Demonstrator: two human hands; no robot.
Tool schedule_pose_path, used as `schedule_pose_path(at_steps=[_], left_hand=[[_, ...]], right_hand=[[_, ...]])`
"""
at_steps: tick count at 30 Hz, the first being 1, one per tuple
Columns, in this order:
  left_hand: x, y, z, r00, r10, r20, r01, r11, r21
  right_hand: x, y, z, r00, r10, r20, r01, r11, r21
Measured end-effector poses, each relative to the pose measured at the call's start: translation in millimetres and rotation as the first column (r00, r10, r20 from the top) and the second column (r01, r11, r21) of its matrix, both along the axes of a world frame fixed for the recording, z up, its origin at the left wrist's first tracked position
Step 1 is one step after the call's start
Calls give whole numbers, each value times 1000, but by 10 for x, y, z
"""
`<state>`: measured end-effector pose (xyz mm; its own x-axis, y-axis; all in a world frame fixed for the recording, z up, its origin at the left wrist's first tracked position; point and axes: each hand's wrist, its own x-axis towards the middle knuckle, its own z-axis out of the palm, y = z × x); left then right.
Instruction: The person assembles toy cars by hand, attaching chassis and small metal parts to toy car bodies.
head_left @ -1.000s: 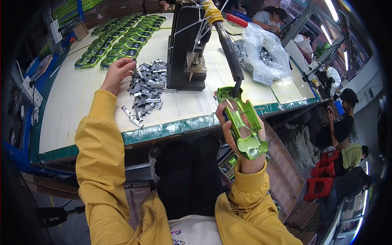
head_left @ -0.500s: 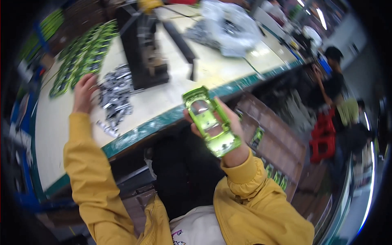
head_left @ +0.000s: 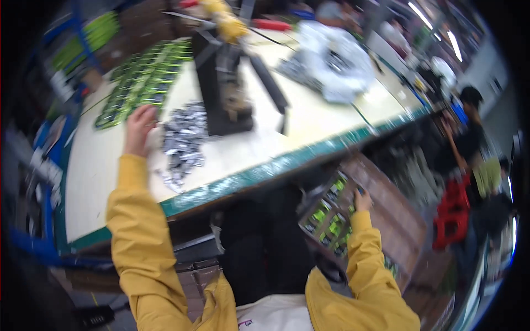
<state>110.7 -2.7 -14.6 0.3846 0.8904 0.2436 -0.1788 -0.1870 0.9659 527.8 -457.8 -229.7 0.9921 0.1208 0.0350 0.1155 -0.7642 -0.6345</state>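
My left hand (head_left: 141, 131) is over the table at the near end of the rows of green toy car bodies (head_left: 144, 77). Its fingers are curled together; what they hold, if anything, is hidden. Beside it lies a heap of small silver parts (head_left: 185, 135). Down to the right, my right hand (head_left: 362, 201) reaches into a brown crate (head_left: 395, 204) that holds several green toy car bodies (head_left: 335, 223). Those fingers are small and blurred, so their grip and contents do not show.
A dark bench press (head_left: 225, 94) with a yellow top stands on the table (head_left: 276, 146) beyond the silver heap. Farther right lies a clear plastic bag (head_left: 337, 60) of parts. Red stools (head_left: 454, 212) and a person in dark clothes (head_left: 469, 124) are at the right.
My right hand has gone from in front of me, where it held a green toy car body, down into the crate. My left hand stays by the green rows. The view has shifted.
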Motion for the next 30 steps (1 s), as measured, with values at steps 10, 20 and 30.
schedule_pose_path(at_steps=[10,20,30], left_hand=[[-863,699,139,906,358,-226,-378,925,-50],[-683,1103,98,928,215,-304,-294,925,-241],[-688,1073,174,892,166,-420,-279,934,-224]], right_hand=[[-59,344,-242,942,-277,187,321,908,-270],[-39,280,-399,948,-59,313,241,774,-585],[-380,476,48,849,107,518,-47,991,-128]])
